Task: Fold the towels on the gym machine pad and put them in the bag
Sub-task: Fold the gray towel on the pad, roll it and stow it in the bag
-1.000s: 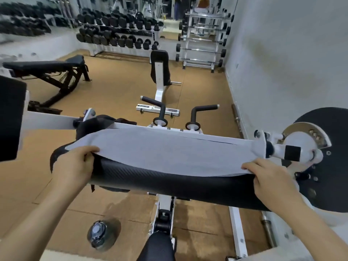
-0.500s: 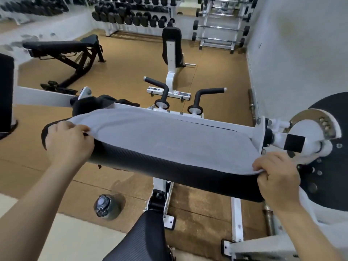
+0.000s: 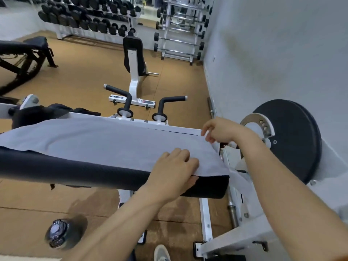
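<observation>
Gym floor, head view: my left hand [image 3: 173, 169] lies on the near edge of the towel [image 3: 113, 142]. Its fingers curl over the cloth and its thumb tucks under the hem against the front of the pad [image 3: 75, 170], holding that edge. My right hand [image 3: 219, 129] reaches to the far corner at the same end and pinches it between thumb and fingertips.

The towel lies spread along the top of the black pad, its right end hanging a little past the pad's end. I judge the job barely begun. No crosswise fold is made in this towel, and both hands at the right end look set to carry that end over toward the left. Folding and bagging are both left to do.

What may be the bag [image 3: 39, 113], a dark shape behind the pad's left end, is too blurred to be sure of. On the floor below stands a bottle [image 3: 58, 233], and a weight plate [image 3: 293, 140] hangs at the right.
</observation>
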`<move>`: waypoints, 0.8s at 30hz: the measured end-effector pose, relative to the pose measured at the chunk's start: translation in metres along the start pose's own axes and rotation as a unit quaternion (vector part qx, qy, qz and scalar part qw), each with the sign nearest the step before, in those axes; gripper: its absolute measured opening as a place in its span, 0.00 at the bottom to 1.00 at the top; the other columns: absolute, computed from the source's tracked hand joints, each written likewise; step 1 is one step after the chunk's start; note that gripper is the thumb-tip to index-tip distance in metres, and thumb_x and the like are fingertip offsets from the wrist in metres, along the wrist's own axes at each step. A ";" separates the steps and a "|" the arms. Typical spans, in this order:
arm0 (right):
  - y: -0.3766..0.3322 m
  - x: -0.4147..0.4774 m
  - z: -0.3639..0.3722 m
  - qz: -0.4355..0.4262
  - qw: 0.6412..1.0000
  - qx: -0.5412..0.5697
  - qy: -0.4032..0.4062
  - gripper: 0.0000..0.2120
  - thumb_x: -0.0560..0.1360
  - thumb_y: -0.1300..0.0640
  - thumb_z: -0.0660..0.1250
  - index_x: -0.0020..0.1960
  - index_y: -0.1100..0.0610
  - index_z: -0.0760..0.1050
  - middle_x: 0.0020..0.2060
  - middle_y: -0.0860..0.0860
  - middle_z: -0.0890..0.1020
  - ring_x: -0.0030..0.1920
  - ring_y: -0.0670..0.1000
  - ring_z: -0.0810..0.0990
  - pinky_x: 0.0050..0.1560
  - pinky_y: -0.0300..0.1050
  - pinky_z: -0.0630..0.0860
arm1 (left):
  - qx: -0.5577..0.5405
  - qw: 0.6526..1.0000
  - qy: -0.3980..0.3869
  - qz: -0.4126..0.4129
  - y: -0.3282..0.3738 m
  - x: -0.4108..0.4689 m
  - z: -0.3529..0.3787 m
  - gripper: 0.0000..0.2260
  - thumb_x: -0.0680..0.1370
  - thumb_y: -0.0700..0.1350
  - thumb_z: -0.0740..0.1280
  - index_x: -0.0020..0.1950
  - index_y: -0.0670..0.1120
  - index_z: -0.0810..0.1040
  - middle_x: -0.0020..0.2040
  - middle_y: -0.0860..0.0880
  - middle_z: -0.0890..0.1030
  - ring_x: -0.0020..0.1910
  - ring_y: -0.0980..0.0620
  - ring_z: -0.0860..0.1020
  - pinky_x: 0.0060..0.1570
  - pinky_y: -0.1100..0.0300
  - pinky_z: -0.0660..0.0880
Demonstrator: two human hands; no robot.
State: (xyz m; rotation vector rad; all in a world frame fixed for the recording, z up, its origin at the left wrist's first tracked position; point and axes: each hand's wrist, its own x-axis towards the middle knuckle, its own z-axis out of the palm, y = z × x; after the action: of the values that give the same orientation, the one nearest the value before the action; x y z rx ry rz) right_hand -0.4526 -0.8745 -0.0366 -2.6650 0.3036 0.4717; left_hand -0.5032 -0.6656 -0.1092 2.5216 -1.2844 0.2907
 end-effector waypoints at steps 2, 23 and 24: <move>-0.003 0.042 0.005 -0.024 0.996 -0.080 -0.023 0.18 0.76 0.68 0.57 0.57 0.53 0.79 0.56 0.55 0.81 0.55 0.55 0.80 0.53 0.47 0.78 | -0.018 0.999 -0.023 0.014 0.002 0.016 0.003 0.13 0.76 0.54 0.64 0.56 0.49 0.77 0.47 0.48 0.75 0.47 0.45 0.73 0.37 0.54 0.65; 0.027 0.204 0.028 0.016 0.940 -0.319 -0.122 0.04 0.69 0.61 0.64 0.35 0.57 0.73 0.33 0.54 0.81 0.32 0.53 0.80 0.31 0.42 0.74 | -0.186 0.966 -0.152 0.100 -0.001 0.073 0.006 0.10 0.77 0.50 0.60 0.47 0.51 0.81 0.38 0.50 0.79 0.37 0.48 0.78 0.34 0.57 0.70; 0.027 0.202 0.030 0.019 0.935 -0.330 -0.132 0.04 0.69 0.62 0.64 0.36 0.57 0.73 0.34 0.53 0.81 0.33 0.53 0.79 0.33 0.43 0.74 | -0.183 0.967 -0.144 0.102 -0.002 0.069 0.008 0.11 0.78 0.52 0.60 0.44 0.51 0.80 0.36 0.50 0.78 0.35 0.49 0.76 0.32 0.58 0.69</move>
State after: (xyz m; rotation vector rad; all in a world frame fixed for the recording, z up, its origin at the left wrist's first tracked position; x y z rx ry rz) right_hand -0.2834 -0.9135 -0.1470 -3.1759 0.1233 1.0992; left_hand -0.4615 -0.7189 -0.0953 2.1752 -1.5438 -0.2602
